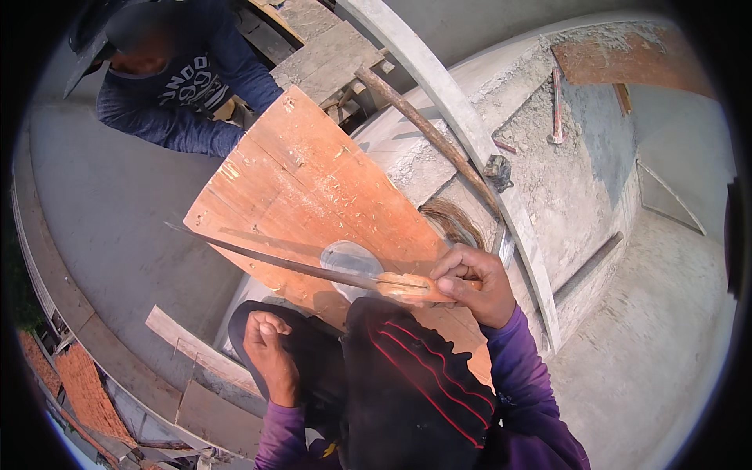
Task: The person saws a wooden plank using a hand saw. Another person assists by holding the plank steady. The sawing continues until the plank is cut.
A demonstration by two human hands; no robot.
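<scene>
My right hand (pixel 479 283) grips the wooden handle of a handsaw (pixel 294 268). Its long blade, seen nearly edge-on, points left across an orange plywood board (pixel 313 168). Whether the teeth touch the wood I cannot tell. Sawdust and small chips are scattered over the board, and a round grey patch (pixel 350 262) shows beneath the blade. My left hand (pixel 269 352) is curled closed by my left knee, apart from the saw, with nothing visible in it. Across from me, another person in a blue long-sleeved top (pixel 168 117) leans at the board's far left edge; their hands are mostly hidden.
A long pale beam (pixel 439 82) and a rough wooden pole (pixel 427 129) lie right of the board, near a coil of wire (pixel 454 221). A hammer-like tool (pixel 557 110) rests on the rubble-strewn concrete. At lower left is a narrow plank (pixel 200 352).
</scene>
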